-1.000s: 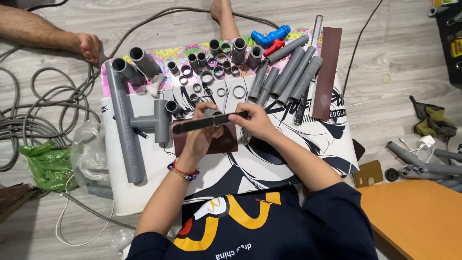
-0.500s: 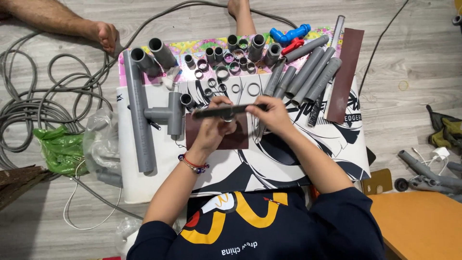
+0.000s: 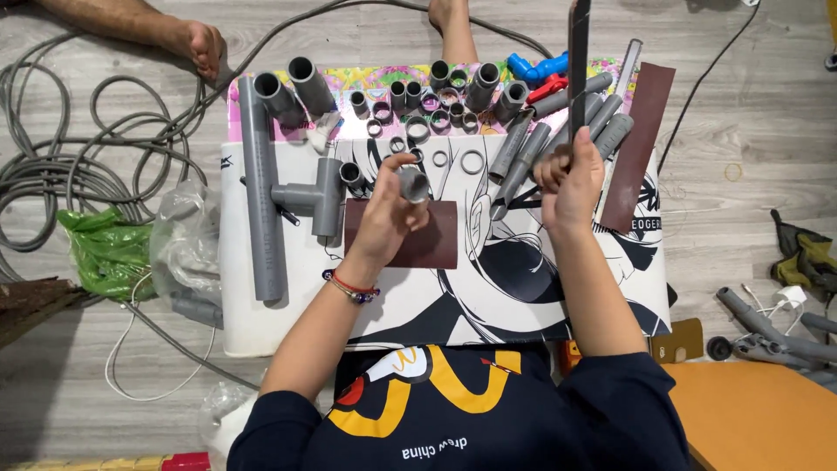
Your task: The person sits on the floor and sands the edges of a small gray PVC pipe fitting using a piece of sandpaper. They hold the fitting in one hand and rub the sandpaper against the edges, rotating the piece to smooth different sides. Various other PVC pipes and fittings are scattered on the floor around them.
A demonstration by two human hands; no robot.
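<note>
The left hand (image 3: 388, 214) is closed around a short grey pipe piece (image 3: 413, 184), fingers wrapped on its side so the open end faces up toward the camera. Just under that hand lies a dark brown sheet of sandpaper (image 3: 436, 244) on the printed poster mat (image 3: 261, 323). The right hand (image 3: 571, 183) is clenched on the lower end of a long dark flat file (image 3: 579, 61), which stands upright and reaches well above the fist. Beyond the right hand lie several long grey pipes (image 3: 523, 157), and to its right side a long brown strip of sandpaper (image 3: 641, 144). To the left of the left hand sit a grey tee fitting (image 3: 318, 196) and a long grey pipe (image 3: 260, 201). Ahead of both hands, small grey rings and couplings (image 3: 418, 129) are scattered, with a blue fitting (image 3: 536, 68) farther off.
</note>
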